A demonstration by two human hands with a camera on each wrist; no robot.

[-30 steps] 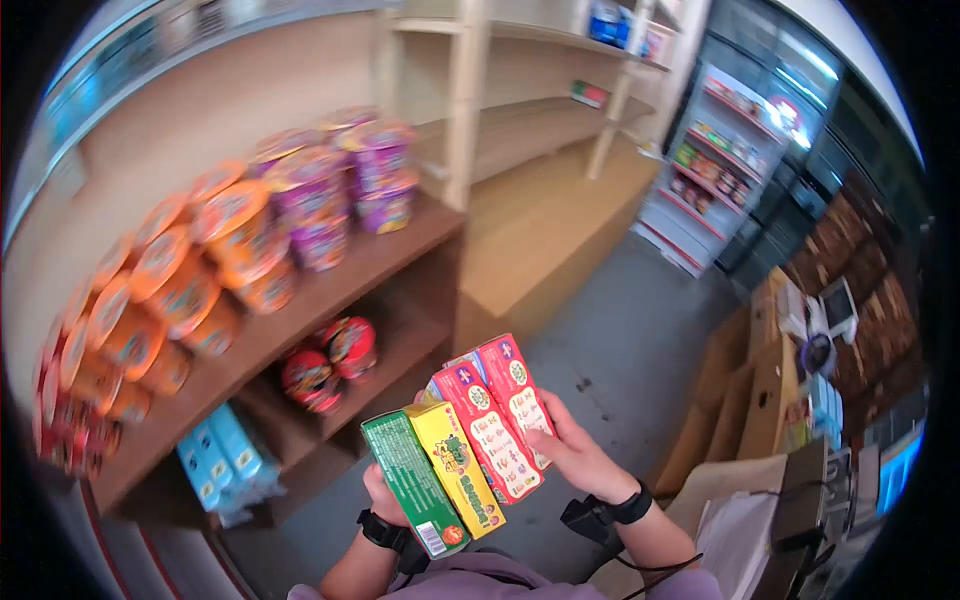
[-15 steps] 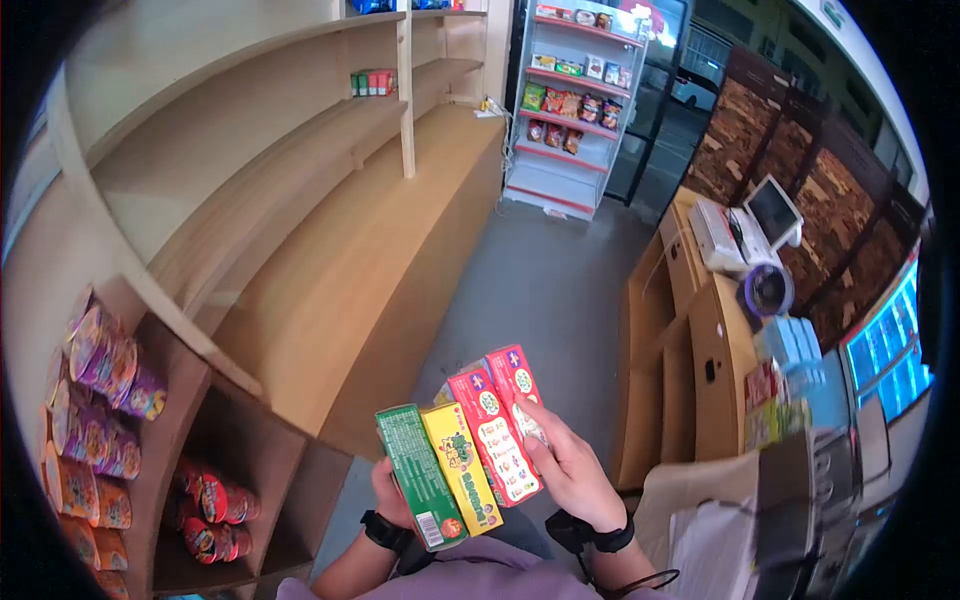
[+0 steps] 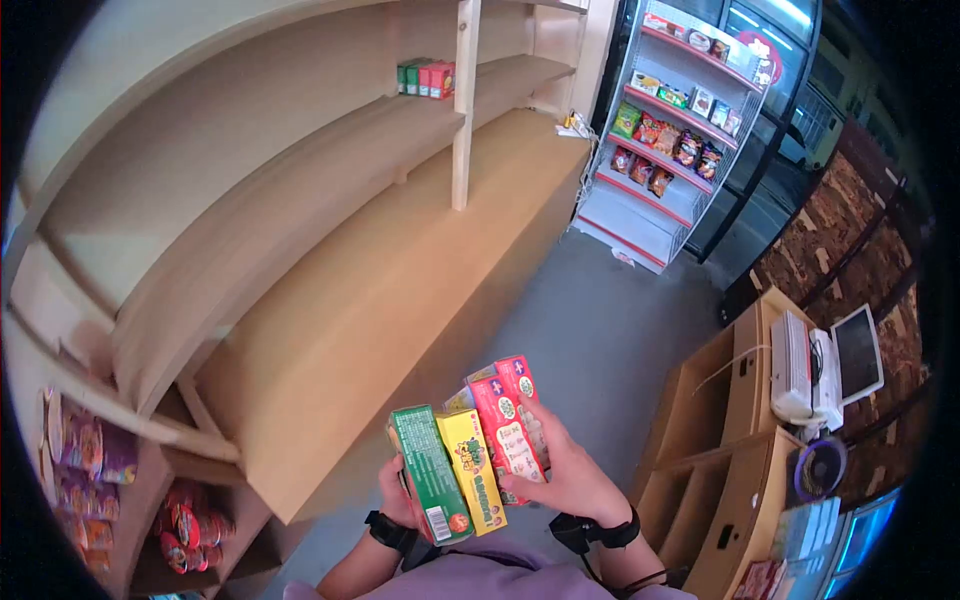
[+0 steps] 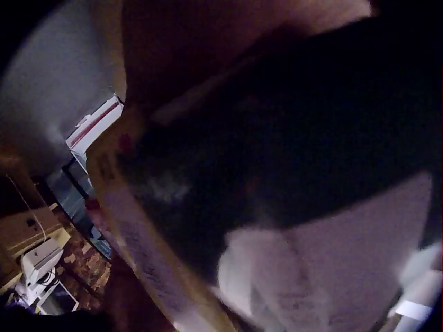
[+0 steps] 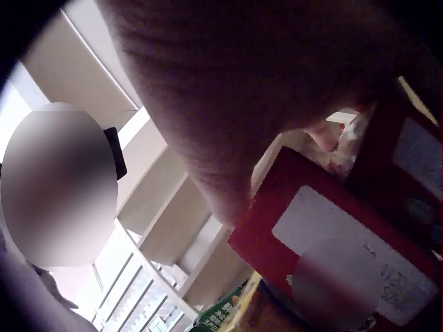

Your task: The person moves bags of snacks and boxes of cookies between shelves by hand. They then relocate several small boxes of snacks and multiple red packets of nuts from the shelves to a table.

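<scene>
Open air from boxes [image 3: 472,468] over wooden counter [image 3: 350,320] to shelf [image 3: 290,195], upright post [image 3: 465,110] in the way

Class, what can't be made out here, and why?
Left hand: head view, partly hidden behind the green box.
Red box: right wrist view, print partly masked by a blurred patch.
Snack bags on the far rack: head view, lettering too small.
Orange noodle cups: head view, cut off by the dark image edge.

top [image 3: 490,578]: light purple | left hand [image 3: 399,498]: bare, black wristband [image 3: 392,534] | right hand [image 3: 578,482]: bare, black strap [image 3: 622,530], small black box [image 3: 570,533], thin dark wire [image 3: 591,570]
</scene>
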